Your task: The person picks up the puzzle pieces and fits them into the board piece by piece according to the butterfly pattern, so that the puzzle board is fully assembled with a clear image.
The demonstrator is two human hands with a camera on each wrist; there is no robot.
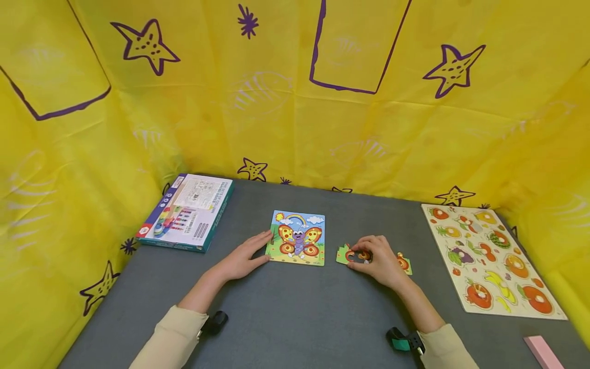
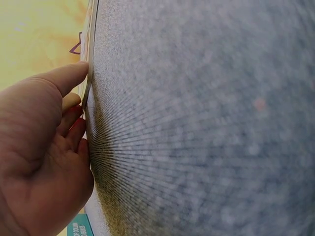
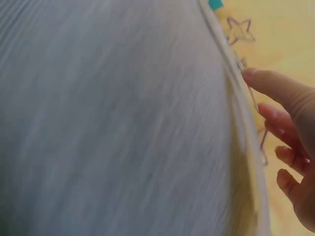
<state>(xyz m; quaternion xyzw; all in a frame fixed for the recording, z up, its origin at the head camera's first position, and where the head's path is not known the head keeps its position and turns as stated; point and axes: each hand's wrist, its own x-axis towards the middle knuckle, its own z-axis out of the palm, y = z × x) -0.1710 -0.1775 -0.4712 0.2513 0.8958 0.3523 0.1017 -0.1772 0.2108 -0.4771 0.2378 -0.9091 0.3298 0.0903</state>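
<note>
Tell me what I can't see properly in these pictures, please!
- Parts of the puzzle pieces: head view, covered by the right hand.
- The rest of the pink block: head view, cut off by the bottom edge.
- Small print on the box: head view, too small to read.
- The butterfly picture: left wrist view, its board shows only edge-on.
- The tabletop's fine detail: right wrist view, blurred.
</note>
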